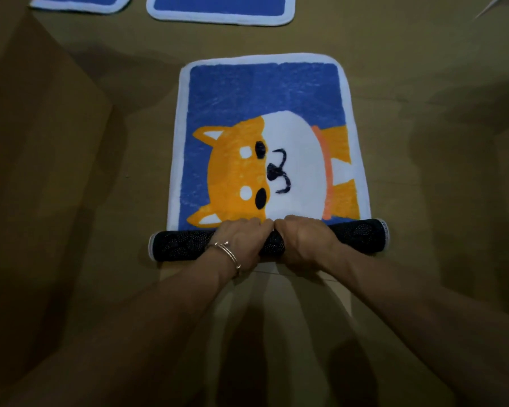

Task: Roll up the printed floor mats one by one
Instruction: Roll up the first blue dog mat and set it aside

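Printed floor mat (262, 95) lies on the brown floor (100, 171), centre of our view, long side running away from us. It is blue with a white border, and an orange-and-white dog print (276, 171) lies sideways on it, ears toward the left. The far end is flat; we note the near end is wound into a roll (180, 245) lying crosswise, with the dark dotted backing turned outward and a thin white edge showing at each tip. Two more mats sit well apart at the top edge, both cut off by the frame: a second mat (221, 7) near the middle and a third mat (77, 1) to its left, with the same blue and white border. Both hands sit on the middle of the roll, side by side and touching. The left hand (243, 240) has its fingers curled over the top of the roll and grips it. The right hand (301, 240) does the same just beside it. The fingertips reach the seam where roll meets flat pile. A thin metal bracelet (227, 254) circles the left wrist.
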Action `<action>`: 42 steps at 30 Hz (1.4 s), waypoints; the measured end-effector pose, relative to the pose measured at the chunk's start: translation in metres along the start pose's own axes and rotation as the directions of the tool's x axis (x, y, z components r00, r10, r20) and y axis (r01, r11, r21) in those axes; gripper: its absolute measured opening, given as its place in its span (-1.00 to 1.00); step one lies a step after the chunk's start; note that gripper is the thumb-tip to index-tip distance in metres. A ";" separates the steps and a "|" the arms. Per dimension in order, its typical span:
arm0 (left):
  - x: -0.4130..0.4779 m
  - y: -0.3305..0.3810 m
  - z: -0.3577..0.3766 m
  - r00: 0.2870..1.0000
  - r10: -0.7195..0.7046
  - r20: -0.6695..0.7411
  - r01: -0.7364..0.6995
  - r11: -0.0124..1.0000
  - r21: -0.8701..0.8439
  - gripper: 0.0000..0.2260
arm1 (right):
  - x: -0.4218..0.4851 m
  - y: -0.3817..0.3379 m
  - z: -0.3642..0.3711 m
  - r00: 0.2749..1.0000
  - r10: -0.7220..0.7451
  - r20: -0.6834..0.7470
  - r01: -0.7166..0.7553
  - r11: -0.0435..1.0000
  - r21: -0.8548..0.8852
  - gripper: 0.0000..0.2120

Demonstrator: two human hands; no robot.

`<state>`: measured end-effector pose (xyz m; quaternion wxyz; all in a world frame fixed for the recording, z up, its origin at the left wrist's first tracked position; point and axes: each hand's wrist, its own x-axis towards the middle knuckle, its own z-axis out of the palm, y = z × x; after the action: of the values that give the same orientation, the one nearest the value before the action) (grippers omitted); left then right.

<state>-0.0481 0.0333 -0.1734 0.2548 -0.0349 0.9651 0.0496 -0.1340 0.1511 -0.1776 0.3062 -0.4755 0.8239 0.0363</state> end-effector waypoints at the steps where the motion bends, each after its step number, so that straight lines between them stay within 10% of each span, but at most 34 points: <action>1: 0.001 0.000 0.000 0.999 -0.008 0.039 0.009 1.000 -0.014 -0.63 | -0.003 -0.002 0.004 0.998 -0.017 -0.056 0.014 0.998 -0.056 -0.71; 5: 0.010 -0.005 -0.009 0.980 -0.003 0.198 0.022 0.996 -0.092 -0.68 | -0.009 -0.007 0.014 0.989 -0.016 -0.144 -0.007 0.987 -0.158 -0.74; 10: -0.005 0.003 0.002 0.999 -0.016 -0.041 0.015 1.000 -0.008 -0.62 | 0.001 0.001 -0.007 0.994 -0.004 0.112 0.004 1.000 0.004 -0.70; 17: 0.003 -0.003 -0.008 0.992 -0.090 0.092 0.093 0.995 -0.027 -0.58 | -0.008 -0.010 0.007 0.992 -0.031 -0.125 0.014 0.991 -0.133 -0.67; 22: -0.011 0.009 0.003 0.996 -0.061 -0.059 0.066 0.995 0.075 -0.63 | 0.002 -0.003 -0.009 0.990 -0.015 0.143 0.013 1.000 0.016 -0.64; 28: 0.006 -0.005 -0.014 0.978 -0.072 0.197 0.084 0.995 -0.056 -0.49 | -0.007 -0.011 0.009 0.985 0.004 -0.171 -0.026 0.991 -0.128 -0.62; 34: -0.010 0.004 0.003 0.999 -0.044 -0.003 0.044 0.999 0.030 -0.53 | 0.009 -0.003 -0.013 0.973 -0.001 0.231 0.005 1.000 -0.018 -0.56; 39: 0.003 -0.003 -0.010 0.977 -0.009 0.211 0.031 0.995 -0.099 -0.53 | -0.005 -0.008 0.006 0.996 -0.050 -0.076 0.039 0.990 -0.138 -0.55; 42: 0.000 -0.003 -0.008 0.987 -0.023 0.157 0.039 0.995 -0.094 -0.51 | -0.003 -0.007 0.002 1.000 -0.024 -0.003 0.024 0.996 -0.090 -0.54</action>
<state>-0.0518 0.0294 -0.1670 0.3282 -0.0583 0.9380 0.0950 -0.1265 0.1499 -0.1762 0.2835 -0.4986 0.8163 0.0686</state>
